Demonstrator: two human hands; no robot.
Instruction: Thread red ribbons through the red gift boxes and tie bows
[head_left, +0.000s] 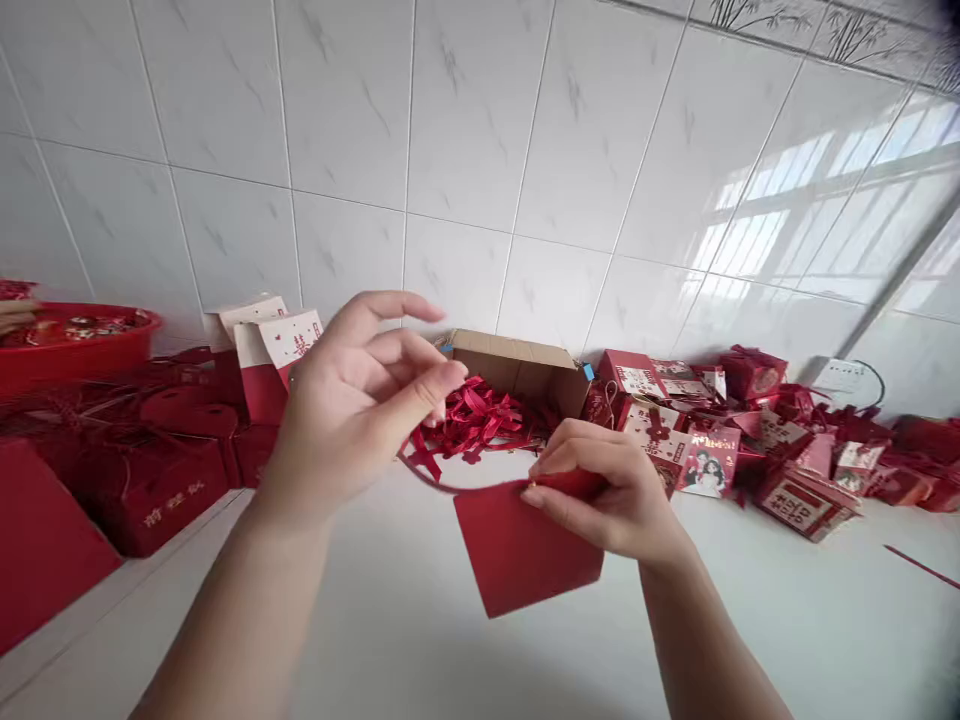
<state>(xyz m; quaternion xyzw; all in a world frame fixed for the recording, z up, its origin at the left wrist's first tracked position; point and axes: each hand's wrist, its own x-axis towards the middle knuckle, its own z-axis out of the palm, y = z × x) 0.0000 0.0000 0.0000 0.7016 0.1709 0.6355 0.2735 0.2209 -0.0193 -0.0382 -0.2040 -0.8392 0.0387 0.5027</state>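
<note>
Plain red card (525, 560); red ribbons (480, 415); brown cardboard box (525, 365)

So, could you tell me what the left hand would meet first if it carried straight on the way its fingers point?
Probably the pile of red ribbons at the cardboard box; the left hand points right and slightly away, though depth is unclear.

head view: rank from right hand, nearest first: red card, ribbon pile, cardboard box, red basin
From the right hand:
1. red card, pinched in it.
2. ribbon pile, just up-left.
3. cardboard box, behind the ribbons by the wall.
4. red basin, far left.
</note>
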